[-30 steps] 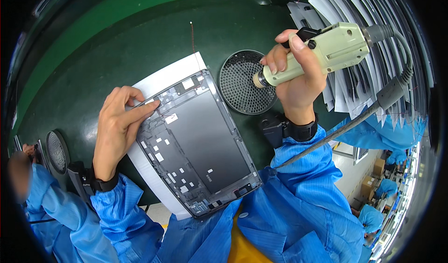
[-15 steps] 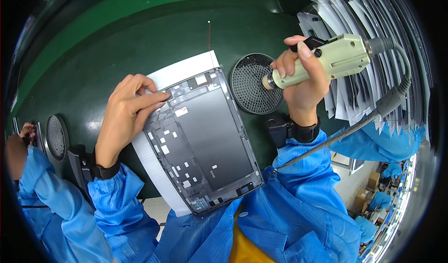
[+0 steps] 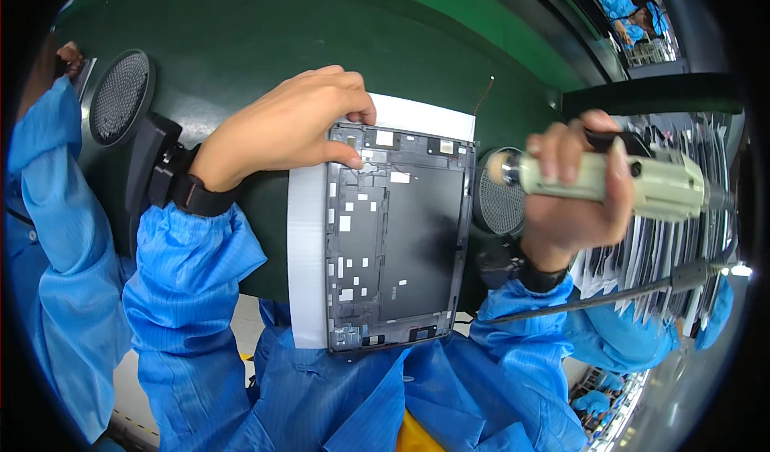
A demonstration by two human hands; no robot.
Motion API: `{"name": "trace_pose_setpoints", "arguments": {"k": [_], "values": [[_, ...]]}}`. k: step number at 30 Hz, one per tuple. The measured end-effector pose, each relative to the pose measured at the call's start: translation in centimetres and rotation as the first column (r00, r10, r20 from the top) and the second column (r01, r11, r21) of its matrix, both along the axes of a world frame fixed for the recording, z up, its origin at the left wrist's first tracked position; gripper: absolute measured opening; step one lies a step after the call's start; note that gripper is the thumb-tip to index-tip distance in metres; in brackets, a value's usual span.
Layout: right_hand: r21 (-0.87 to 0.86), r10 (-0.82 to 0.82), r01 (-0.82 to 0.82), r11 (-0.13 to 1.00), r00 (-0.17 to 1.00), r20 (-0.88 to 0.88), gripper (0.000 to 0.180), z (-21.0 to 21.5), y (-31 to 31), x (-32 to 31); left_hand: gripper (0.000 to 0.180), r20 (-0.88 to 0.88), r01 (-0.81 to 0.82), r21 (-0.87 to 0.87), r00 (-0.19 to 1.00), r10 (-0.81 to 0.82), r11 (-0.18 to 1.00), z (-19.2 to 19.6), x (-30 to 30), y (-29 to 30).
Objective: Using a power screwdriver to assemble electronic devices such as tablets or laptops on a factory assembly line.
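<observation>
Left hand (image 3: 289, 127) flat on grey tablet frame (image 3: 397, 239), right hand (image 3: 573, 191) gripping pale-green screwdriver (image 3: 618, 183)

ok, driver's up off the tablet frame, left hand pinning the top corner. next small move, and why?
Probably bring the electric screwdriver in the right hand down toward the open tablet frame. Its tip hangs beside the frame over the round mesh dish, while the left hand already steadies the frame's top corner.

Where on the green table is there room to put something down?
The green table is bare above the left hand, between the round mesh dish and the thin wire. It is crowded around the tablet frame, the white sheet and the right hand holding the screwdriver.
</observation>
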State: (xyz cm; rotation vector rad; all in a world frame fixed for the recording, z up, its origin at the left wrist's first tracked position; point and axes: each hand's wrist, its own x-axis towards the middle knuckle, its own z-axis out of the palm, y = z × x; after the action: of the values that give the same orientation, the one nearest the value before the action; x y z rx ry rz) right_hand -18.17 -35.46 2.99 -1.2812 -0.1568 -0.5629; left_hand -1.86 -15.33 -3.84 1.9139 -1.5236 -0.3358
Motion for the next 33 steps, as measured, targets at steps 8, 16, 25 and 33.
{"name": "trace_pose_setpoints", "arguments": {"k": [8,16,25,33], "values": [[0.045,-0.080,0.085,0.995,0.992,-0.098,0.029,-2.6,5.5,6.5,0.036,0.006,0.012,-0.054,1.000,-0.012,0.998,-0.5,0.1,-0.2],[0.056,-0.058,0.064,0.996,0.993,-0.099,0.028,-3.3,5.7,7.3,0.035,0.011,0.019,-0.067,1.000,-0.019,0.998,-1.0,0.1,-0.4],[0.004,-0.030,0.031,1.000,0.992,-0.124,0.026,-3.7,5.9,7.6,0.037,0.008,0.001,-0.077,1.000,0.000,0.997,-1.5,0.2,-0.7],[-0.172,-0.093,0.061,0.983,0.979,-0.180,0.024,-3.7,6.9,8.2,0.039,0.013,0.019,-0.128,1.000,-0.017,0.992,-1.5,0.3,-0.4]]}}
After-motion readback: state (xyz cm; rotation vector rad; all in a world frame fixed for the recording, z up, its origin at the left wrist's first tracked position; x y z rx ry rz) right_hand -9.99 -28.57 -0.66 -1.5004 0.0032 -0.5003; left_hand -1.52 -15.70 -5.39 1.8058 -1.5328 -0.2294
